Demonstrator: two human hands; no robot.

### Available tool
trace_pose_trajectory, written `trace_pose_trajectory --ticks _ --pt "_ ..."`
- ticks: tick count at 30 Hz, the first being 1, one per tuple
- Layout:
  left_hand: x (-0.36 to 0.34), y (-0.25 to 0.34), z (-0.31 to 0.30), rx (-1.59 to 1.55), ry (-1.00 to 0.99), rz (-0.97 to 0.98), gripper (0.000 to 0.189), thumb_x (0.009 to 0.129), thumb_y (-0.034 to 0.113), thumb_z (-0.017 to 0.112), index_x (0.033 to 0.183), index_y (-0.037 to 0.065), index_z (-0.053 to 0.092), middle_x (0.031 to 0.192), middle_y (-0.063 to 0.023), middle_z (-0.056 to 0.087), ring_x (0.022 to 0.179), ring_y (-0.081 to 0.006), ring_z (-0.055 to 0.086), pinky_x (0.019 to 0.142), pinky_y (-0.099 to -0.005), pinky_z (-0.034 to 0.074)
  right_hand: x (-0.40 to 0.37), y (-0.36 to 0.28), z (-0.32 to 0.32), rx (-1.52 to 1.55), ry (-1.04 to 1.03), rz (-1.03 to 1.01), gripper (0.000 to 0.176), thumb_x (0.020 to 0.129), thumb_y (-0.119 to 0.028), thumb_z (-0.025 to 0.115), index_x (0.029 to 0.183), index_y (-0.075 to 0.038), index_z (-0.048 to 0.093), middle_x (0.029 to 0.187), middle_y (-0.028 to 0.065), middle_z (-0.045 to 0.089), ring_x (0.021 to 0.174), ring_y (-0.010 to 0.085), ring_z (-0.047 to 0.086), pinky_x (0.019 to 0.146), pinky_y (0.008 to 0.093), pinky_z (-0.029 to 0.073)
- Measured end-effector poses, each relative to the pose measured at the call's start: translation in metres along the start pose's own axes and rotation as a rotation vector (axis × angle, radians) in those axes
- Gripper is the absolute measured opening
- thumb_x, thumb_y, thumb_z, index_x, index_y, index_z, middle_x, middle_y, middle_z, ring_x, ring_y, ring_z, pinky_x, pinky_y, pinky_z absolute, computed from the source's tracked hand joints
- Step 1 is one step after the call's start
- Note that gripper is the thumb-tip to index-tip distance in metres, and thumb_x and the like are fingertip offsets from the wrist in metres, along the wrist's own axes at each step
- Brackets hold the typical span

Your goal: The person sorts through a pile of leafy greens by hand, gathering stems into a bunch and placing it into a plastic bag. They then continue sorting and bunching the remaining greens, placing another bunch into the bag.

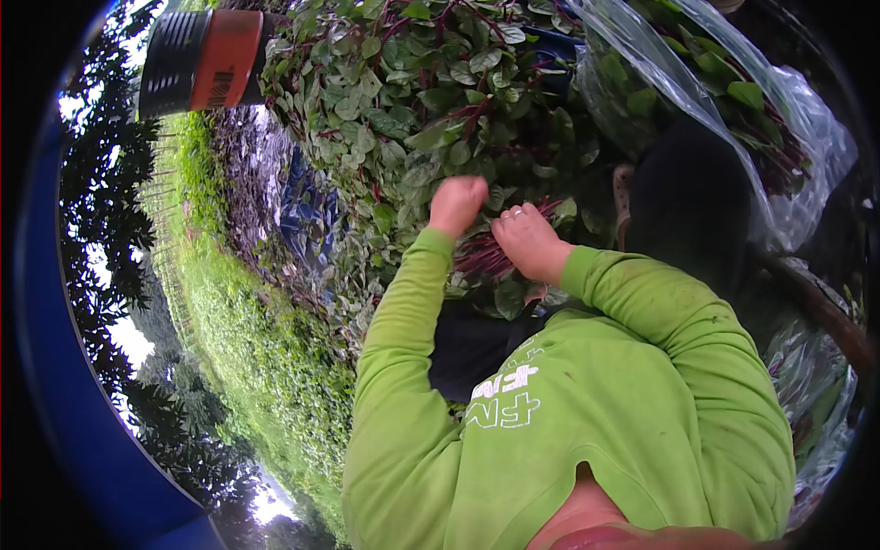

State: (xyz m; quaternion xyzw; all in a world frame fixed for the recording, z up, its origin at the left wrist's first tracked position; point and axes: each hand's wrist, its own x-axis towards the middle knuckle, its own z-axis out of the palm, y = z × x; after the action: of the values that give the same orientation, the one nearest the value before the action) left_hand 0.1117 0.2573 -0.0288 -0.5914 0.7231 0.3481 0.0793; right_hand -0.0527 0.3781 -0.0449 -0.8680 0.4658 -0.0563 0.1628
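Observation:
My right hand (pixel 530 240), with a ring on one finger, is closed round a bunch of red-stemmed leafy greens (pixel 484 257). The cut-looking stem ends point left towards my body, and a few leaves stick out beyond the knuckles. Just left of it, my left hand (pixel 458 205) is a closed fist above the leaves. Whatever its fingers hold, if anything, is hidden. Under and beyond both hands spreads a large heap of the same greens (pixel 367 119), with dark green leaves and purplish-red stems.
A clear plastic bag (pixel 788 101) with red-stemmed greens in it lies at the upper right. A dark-clad knee (pixel 692 183) is beside it. More clear plastic (pixel 816 367) lies at the right. A black and orange drum (pixel 206 60) stands at the upper left, near blue sheeting (pixel 302 206).

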Motion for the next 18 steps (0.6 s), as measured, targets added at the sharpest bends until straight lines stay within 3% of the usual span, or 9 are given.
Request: trace_pose_trajectory --ticks 1,2,5,8,17,18 --pt "0.019 0.006 0.003 0.095 0.272 0.046 0.023 0.095 0.026 0.060 0.092 0.006 0.072 0.098 -0.0190 0.072 0.096 -0.0421 0.064 0.085 -0.0455 0.051 0.000 0.001 0.008 -0.005 0.050 -0.032 0.033 0.077 -0.013 0.070 0.108 -0.005 0.067 0.105 0.0110 0.066 0.107 0.0269 0.062 0.095 0.0396 0.044" --pt "0.041 -0.002 0.011 0.307 0.647 0.270 0.015 0.091 0.024 0.067 0.092 0.009 0.071 0.093 -0.0151 0.071 0.096 -0.0381 0.065 0.085 -0.0459 0.052 0.001 0.003 0.013 -0.016 0.100 -0.066 0.031 0.076 -0.013 0.071 0.106 -0.006 0.067 0.104 0.0108 0.067 0.106 0.0268 0.062 0.095 0.0399 0.044" --pt "0.087 -0.001 0.011 0.434 0.835 0.217 0.021 0.086 0.026 0.071 0.096 0.007 0.073 0.094 -0.0145 0.072 0.093 -0.0359 0.067 0.085 -0.0485 0.053 -0.001 0.002 0.014 -0.105 0.193 -0.099 0.029 0.079 -0.016 0.070 0.106 -0.007 0.068 0.104 0.0089 0.068 0.104 0.0255 0.063 0.093 0.0392 0.044" --pt "0.091 0.014 -0.001 0.437 0.584 -0.006 0.027 0.082 0.025 0.073 0.103 0.008 0.072 0.102 -0.0146 0.072 0.096 -0.0359 0.066 0.090 -0.0473 0.053 -0.005 -0.001 0.004 -0.129 0.080 -0.086 0.027 0.081 -0.018 0.068 0.106 -0.008 0.068 0.104 0.0085 0.068 0.102 0.0247 0.063 0.091 0.0385 0.044" --pt "0.038 -0.028 -0.007 0.103 0.451 0.218 0.035 0.078 0.018 0.075 0.110 0.004 0.076 0.100 -0.0161 0.067 0.099 -0.0314 0.066 0.090 -0.0409 0.054 -0.006 0.000 0.005 -0.131 0.155 -0.153 0.021 0.084 -0.020 0.064 0.103 -0.011 0.068 0.101 0.0058 0.067 0.101 0.0222 0.061 0.090 0.0374 0.044" --pt "0.027 -0.029 -0.006 0.074 0.421 0.202 0.030 0.080 0.016 0.072 0.107 0.004 0.077 0.109 -0.0182 0.067 0.103 -0.0348 0.067 0.090 -0.0418 0.054 -0.006 0.000 0.005 -0.131 0.147 -0.151 0.022 0.084 -0.020 0.064 0.104 -0.010 0.069 0.104 0.0068 0.067 0.103 0.0225 0.061 0.090 0.0374 0.044"
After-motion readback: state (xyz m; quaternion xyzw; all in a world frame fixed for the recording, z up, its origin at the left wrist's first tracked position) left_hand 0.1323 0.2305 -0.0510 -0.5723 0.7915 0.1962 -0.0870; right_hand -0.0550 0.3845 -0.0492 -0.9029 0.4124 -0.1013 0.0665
